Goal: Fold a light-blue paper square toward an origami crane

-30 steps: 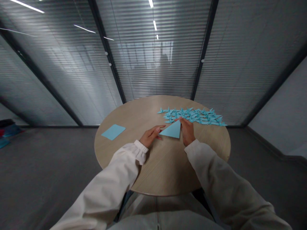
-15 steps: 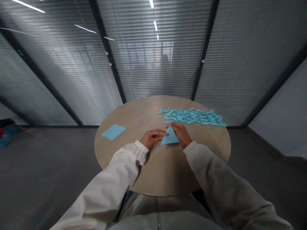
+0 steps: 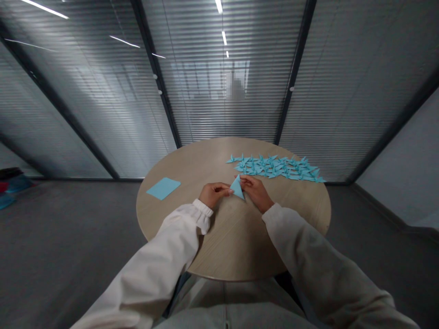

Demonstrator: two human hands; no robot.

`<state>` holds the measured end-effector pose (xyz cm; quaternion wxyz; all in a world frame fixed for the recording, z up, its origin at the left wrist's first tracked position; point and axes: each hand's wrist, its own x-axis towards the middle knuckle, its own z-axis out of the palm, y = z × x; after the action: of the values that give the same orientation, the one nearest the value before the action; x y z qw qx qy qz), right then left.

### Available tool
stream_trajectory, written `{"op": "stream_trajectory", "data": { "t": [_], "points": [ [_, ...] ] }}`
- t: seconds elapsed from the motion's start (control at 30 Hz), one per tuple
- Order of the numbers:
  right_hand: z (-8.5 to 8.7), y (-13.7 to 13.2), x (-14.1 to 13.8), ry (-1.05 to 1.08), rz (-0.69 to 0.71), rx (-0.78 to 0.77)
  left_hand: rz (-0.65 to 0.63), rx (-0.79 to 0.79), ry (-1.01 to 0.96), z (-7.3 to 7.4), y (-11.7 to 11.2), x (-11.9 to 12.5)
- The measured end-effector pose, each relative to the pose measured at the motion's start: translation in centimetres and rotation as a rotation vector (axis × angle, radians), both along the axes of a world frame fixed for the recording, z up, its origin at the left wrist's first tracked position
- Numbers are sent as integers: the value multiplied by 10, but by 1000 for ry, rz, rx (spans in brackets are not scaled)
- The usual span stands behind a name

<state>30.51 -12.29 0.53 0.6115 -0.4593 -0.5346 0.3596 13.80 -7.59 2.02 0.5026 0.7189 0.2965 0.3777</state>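
Both hands share a grip on a small light-blue folded paper triangle (image 3: pixel 237 188): the left hand (image 3: pixel 211 193) pinches its left corner, and the right hand (image 3: pixel 254 190) grasps its right edge. It seems to sit just above the round pale wooden bench (image 3: pixel 236 246), near the middle. Beyond the right hand lies a spread of small blue folded paper figures (image 3: pixel 274 166). A flat light-blue paper sheet (image 3: pixel 163 188) lies well apart, left.
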Motion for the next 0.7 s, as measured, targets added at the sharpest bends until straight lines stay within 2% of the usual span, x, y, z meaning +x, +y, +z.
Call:
{"op": "stream_trajectory", "data": {
  "t": [0.17, 0.4, 0.7],
  "points": [
    [4, -3, -1, -30, -13, 28, 26, -47, 5, -1, 2, 0],
    [13, -12, -5, -63, -6, 57, -20, -88, -108, -5, 4, 2],
    [6, -6, -2, -78, -48, 89, -33, -23, -94, -12, 8, 2]
  ]
}}
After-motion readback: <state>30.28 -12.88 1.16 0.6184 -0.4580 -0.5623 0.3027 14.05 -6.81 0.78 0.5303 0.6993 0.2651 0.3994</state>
